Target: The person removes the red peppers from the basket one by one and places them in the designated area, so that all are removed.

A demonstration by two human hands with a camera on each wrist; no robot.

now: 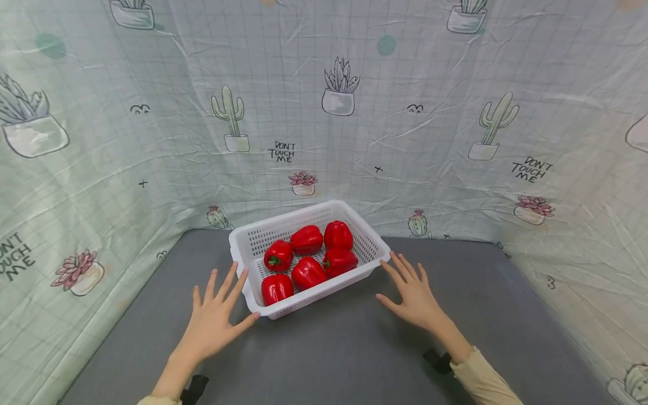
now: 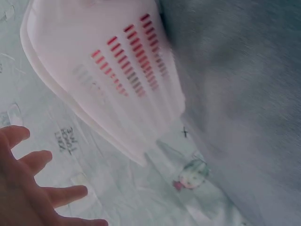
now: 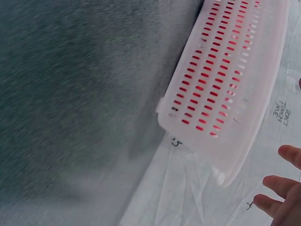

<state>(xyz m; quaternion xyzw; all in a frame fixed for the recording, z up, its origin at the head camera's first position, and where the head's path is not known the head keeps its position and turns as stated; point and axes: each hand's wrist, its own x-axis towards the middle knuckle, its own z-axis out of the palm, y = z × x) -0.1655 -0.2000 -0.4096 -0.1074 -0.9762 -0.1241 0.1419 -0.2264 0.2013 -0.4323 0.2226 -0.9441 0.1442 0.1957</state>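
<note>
A white slotted plastic basket (image 1: pixel 324 289) sits at an angle on the dark grey table, with several red bell peppers (image 1: pixel 307 273) lying in it. One pepper (image 1: pixel 278 256) shows its green stem. My left hand (image 1: pixel 215 318) is spread beside the basket's left end, its thumb tip close to the near left corner. On the other side, my right hand (image 1: pixel 416 298) reaches towards the right corner with fingers extended. Both wrist views show the basket's slotted wall (image 2: pixel 127 61) with red behind it, and gaps between the visible fingers and the basket. Neither hand holds anything.
Pale cloth printed with cacti (image 1: pixel 339 140) hangs around the back and sides of the grey table (image 1: pixel 344 360). The basket stands near the cloth at the table's back edge. Each wrist wears a dark strap (image 1: pixel 437 361).
</note>
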